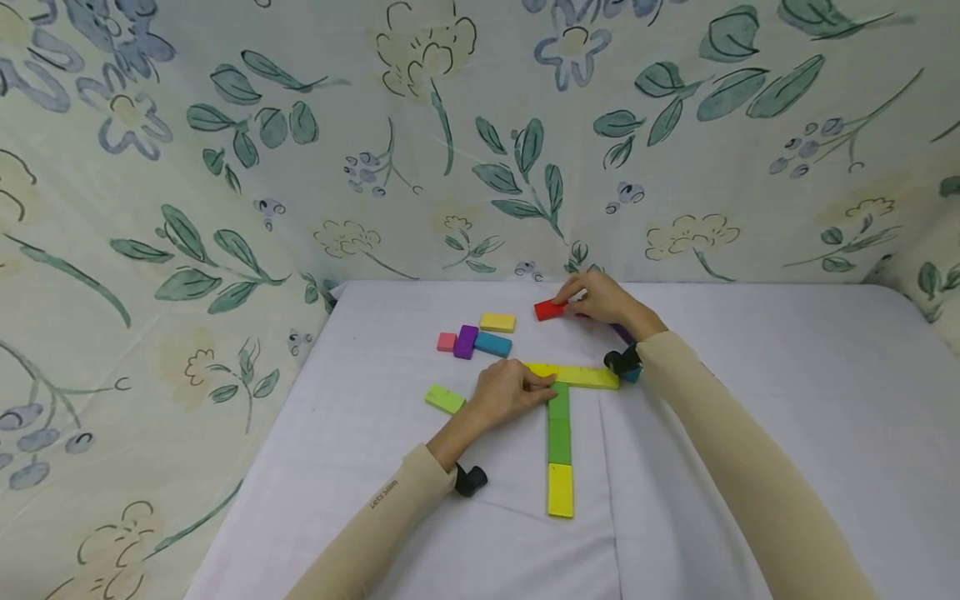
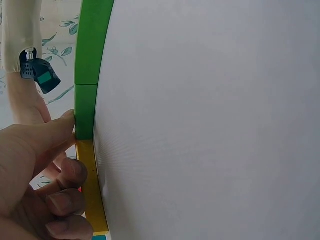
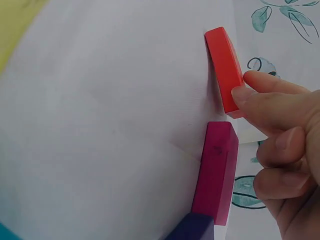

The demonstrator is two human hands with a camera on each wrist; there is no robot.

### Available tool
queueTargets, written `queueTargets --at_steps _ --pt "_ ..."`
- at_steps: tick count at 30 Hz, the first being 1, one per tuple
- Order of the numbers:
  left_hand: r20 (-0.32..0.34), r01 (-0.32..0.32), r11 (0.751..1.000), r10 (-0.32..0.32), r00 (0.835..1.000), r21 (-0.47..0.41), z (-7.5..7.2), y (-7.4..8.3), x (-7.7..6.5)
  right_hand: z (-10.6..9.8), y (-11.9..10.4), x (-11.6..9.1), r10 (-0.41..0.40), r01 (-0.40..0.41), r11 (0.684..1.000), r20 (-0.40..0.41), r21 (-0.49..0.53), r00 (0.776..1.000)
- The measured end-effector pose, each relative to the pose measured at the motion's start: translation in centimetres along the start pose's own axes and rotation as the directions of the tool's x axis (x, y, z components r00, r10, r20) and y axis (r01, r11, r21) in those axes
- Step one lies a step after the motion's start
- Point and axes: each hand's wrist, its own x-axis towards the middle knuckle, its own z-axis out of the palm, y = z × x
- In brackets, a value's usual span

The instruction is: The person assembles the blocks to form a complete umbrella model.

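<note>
My right hand pinches a red block between thumb and forefinger at the back of the table. A magenta block lies just below that hand, and a dark purple block overlaps its end in the right wrist view. Where the top green block meets a row of yellow blocks, my left hand rests with its thumb by the green one and its other fingertips along the yellow. Green blocks run down from that row to a single yellow block, forming a T shape.
Left of the T lie a light green block, a blue block, a purple block, a pink block and another yellow block. A teal block peeks out by the right wrist camera. Floral fabric hangs behind.
</note>
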Motion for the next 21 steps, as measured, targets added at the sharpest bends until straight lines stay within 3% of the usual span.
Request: queueTargets --at_steps 14,21 --pt "-0.015 -0.015 1.0 0.015 1.0 0.0 0.1 -0.3 0.0 0.8 0.5 0.1 -0.003 0.003 1.0 -0.012 -0.008 1.0" --pt "-0.004 -0.021 1.0 0.021 1.0 -0.001 0.1 -0.3 0.0 0.8 0.4 -0.3 0.034 -0.035 0.999 -0.012 -0.02 0.999"
